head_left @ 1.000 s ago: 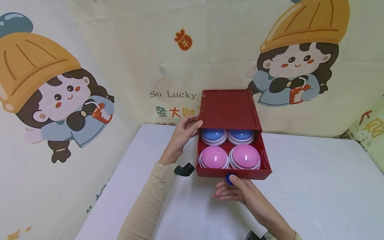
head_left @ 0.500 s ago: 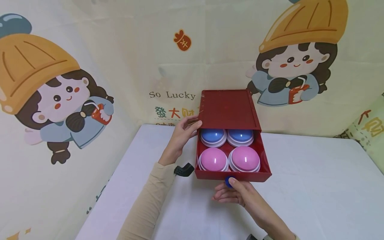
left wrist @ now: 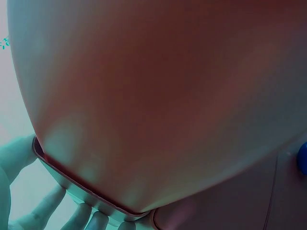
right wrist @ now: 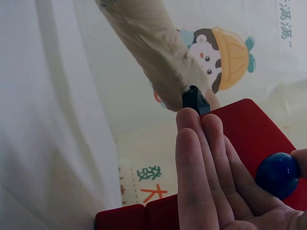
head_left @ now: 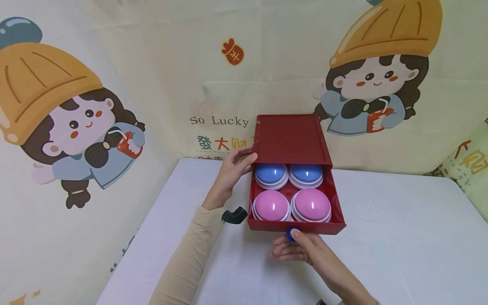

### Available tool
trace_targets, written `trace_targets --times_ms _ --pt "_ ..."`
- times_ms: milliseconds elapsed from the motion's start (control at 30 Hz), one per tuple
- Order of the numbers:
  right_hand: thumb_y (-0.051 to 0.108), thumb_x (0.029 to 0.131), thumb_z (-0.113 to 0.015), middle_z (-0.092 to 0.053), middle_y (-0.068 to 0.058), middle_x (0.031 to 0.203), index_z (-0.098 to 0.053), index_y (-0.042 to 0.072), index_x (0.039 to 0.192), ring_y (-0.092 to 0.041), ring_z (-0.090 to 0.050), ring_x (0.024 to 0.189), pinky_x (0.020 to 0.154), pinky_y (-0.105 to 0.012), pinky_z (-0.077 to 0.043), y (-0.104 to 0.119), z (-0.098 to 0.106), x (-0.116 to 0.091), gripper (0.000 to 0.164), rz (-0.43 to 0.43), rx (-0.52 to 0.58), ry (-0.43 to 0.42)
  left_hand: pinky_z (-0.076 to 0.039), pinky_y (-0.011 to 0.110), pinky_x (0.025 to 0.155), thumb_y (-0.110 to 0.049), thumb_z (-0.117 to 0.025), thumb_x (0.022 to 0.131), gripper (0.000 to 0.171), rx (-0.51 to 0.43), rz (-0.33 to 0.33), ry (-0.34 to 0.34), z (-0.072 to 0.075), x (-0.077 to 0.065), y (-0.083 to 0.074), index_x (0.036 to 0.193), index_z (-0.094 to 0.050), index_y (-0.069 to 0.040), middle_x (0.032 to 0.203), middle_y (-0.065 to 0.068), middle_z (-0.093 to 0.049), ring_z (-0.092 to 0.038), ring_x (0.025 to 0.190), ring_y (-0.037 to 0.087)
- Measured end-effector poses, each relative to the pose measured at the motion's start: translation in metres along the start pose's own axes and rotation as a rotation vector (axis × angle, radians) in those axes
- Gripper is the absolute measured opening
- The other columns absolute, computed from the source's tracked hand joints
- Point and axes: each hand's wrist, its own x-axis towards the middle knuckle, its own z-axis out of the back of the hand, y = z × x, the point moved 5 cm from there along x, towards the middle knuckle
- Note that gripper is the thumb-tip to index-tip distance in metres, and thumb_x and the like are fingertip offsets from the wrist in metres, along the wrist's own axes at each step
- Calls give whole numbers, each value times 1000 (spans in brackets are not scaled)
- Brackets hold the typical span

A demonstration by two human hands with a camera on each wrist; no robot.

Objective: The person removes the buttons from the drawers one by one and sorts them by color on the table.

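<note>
A red box (head_left: 291, 139) stands near the back of the white table, its drawer (head_left: 320, 228) pulled partway out toward me. Two pink domes (head_left: 312, 204) on white bases, like push buttons, lie at the drawer's front. Behind them are two blue domes (head_left: 270, 173) of the same kind, partly under the box's top. My left hand (head_left: 228, 176) grips the box's left side; in the left wrist view its fingers (left wrist: 43, 203) are at an edge. Between thumb and index finger, my right hand (head_left: 305, 250) pinches the drawer's blue knob (right wrist: 277, 175); the other fingers extend loosely.
The white table (head_left: 396, 237) reaches to a patterned cloth wall (head_left: 183, 63) close behind the box. A black wrist camera (head_left: 234, 215) sits by the left sleeve (head_left: 187, 258). A large blurred reddish surface fills most of the left wrist view.
The drawer has slid a little farther out toward me with the right hand on its knob, showing more of the blue domes. The left hand and the box's body have stayed in place.
</note>
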Motion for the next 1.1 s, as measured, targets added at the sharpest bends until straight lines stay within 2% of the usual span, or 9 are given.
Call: trace_targets --times_ms 300,700,1100 --pt "33 102 -27 -63 -23 106 -57 -7 114 -32 -63 97 86 -34 -49 -2 -1 -1 51 -9 -11 6 -48 38 89 -45 -69 78 54 4 -12 2 0 -1 0 124 -53 -22 123 -1 -53 -54 111 15" --pt "30 102 -27 -62 -25 106 -57 -6 114 -38 -61 98 86 -34 -49 -5 -3 -2 49 14 5 3 -48 39 89 -44 -69 79 54 -9 -23 5 2 -1 0 125 -53 -21 123 -1 -52 -54 110 16" --pt "32 102 -28 -62 -26 107 -56 -7 115 -33 -63 95 85 -34 -50 -9 -5 -3 49 -20 5 -20 -48 38 88 -44 -68 80 52 1 -39 11 1 0 0 125 -53 -22 123 -1 -53 -54 110 16"
